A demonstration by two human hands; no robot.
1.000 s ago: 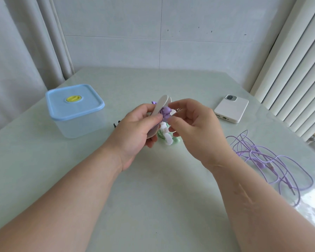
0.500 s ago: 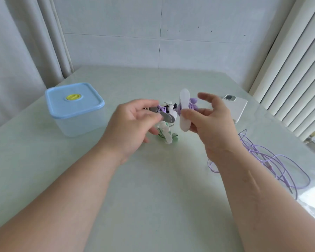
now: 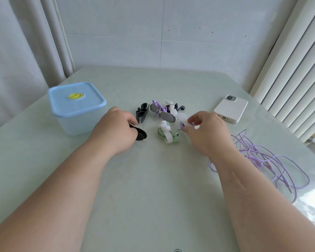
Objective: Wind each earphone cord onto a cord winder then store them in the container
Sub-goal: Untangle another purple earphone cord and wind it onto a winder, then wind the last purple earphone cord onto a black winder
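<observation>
Pale green glass topped the worktop point(image 3: 153, 188) where everything lay. The left hand point(image 3: 116, 131) sat low on it, its grip curled round a black winder point(image 3: 141, 134) whose end poked out past the fingers. The right hand point(image 3: 205, 131) pinched a white winder point(image 3: 182, 118) between thumb and fingertips, with a short purple end showing at that grip. Whether that end belonged to the loose purple earphone cord point(image 3: 262, 160) could not be told. That cord sprawled in overlapping loops beside the right forearm, well apart from the container point(image 3: 76, 108), whose blue lid was on. Winding straight from that heap could pull the loops into a knot. The forearm could also drag the heap toward the worktop's edge, and so light a pinch might let the small winder twist free.
</observation>
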